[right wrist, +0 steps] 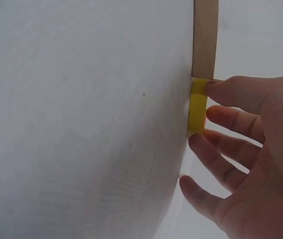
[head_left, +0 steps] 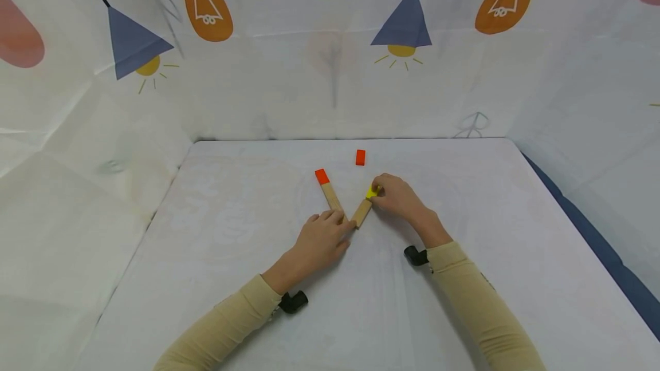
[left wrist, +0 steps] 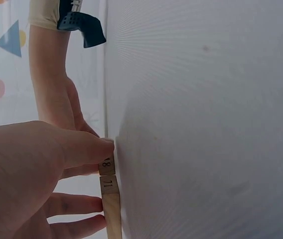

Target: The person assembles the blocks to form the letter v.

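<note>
Two plain wooden blocks lie on the white table in a V. My left hand (head_left: 322,240) rests where they meet, its fingertips touching their near ends. The left wooden block (head_left: 332,196) has a red block (head_left: 322,176) at its far end. In the left wrist view the near ends carry printed numerals, "71" on one wooden block (left wrist: 111,214), and the thumb partly covers the other. My right hand (head_left: 398,194) pinches a yellow block (right wrist: 197,110) between thumb and fingers, right at the far end of the right wooden block (head_left: 362,213).
A second red block (head_left: 360,157) lies by itself farther back, near the table's rear edge. The white table (head_left: 232,291) ends at a white cloth (head_left: 289,85) printed with lamps and bulbs, hung behind and at the sides. Dark wrist cameras (head_left: 294,302) stick out under both sleeves.
</note>
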Demonstrator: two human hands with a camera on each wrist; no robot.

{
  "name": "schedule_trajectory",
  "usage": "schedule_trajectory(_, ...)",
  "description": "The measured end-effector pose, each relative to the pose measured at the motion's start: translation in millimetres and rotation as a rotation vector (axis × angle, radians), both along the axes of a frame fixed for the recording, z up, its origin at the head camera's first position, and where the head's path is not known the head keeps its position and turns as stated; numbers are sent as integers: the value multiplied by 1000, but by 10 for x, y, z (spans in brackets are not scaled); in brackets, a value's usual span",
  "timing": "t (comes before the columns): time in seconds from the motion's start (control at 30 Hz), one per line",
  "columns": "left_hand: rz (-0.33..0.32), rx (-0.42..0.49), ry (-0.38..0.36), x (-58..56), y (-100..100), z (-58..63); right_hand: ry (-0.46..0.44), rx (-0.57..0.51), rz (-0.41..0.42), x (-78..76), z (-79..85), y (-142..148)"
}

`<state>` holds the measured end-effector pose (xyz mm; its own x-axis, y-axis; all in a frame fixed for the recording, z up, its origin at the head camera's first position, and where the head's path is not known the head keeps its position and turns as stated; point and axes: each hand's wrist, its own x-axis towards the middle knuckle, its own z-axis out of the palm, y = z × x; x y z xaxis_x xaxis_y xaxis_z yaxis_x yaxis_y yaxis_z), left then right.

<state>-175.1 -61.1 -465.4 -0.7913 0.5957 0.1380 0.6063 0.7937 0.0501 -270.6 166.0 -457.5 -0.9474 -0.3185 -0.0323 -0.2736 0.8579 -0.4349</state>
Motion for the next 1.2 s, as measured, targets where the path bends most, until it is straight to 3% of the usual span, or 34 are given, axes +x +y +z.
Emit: schedule_trajectory(1.2, -6, 5, 7, 9, -2, 6, 70, 26, 25, 20, -24, -25)
